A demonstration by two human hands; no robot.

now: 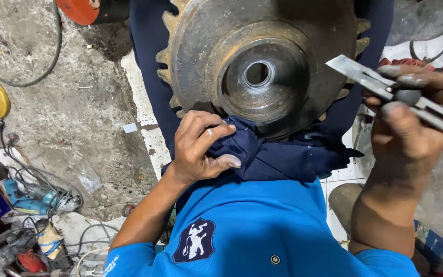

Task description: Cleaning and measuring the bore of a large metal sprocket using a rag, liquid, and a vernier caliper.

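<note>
Head view looks straight down on a rusty toothed sprocket (262, 61) resting against the person's lap, its hub bore facing up at the camera. Left hand (198, 149) is closed on a bunched dark blue cloth (267, 154), touching the sprocket's lower rim, so this hand is the nearer one. Right hand (411, 118) sits off to the sprocket's right, fingers wrapped around a metal caliper (385, 84) whose long axis slants up-left, its tip over the toothed edge
</note>
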